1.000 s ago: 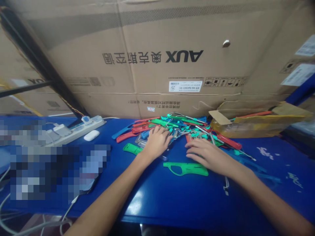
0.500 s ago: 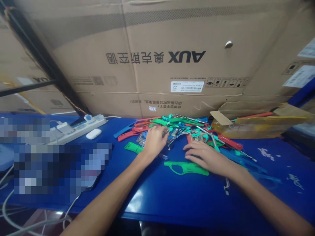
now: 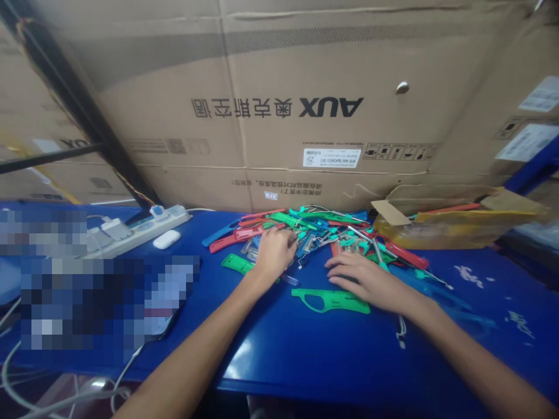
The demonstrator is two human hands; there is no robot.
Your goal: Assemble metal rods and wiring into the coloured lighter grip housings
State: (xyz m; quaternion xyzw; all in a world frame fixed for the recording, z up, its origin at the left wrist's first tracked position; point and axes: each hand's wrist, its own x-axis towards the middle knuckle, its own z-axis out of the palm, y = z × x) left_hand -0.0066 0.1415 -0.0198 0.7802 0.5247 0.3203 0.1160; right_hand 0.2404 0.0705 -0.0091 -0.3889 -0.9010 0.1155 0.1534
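A heap of red, green and blue plastic handle pieces with metal wires [image 3: 323, 230] lies on the blue table [image 3: 305, 349] against the cardboard boxes. My left hand [image 3: 275, 253] rests at the heap's left edge, its fingers curled down into the parts; what they grip is hidden. My right hand [image 3: 364, 276] lies flat with fingers stretched toward the heap, its heel over one end of a single green handle piece [image 3: 327, 299]. Another green piece [image 3: 236, 263] lies just left of my left wrist.
Large AUX cardboard boxes [image 3: 305, 105] wall off the back. A yellow-taped open carton [image 3: 458, 224] holds more parts at the right. A white power strip [image 3: 140, 227] and a small white case [image 3: 166, 238] sit at the left, beside a blurred area and cables.
My left hand's fingers have curled in at the heap's edge, and my right hand has drawn slightly nearer. The view has shifted a little.
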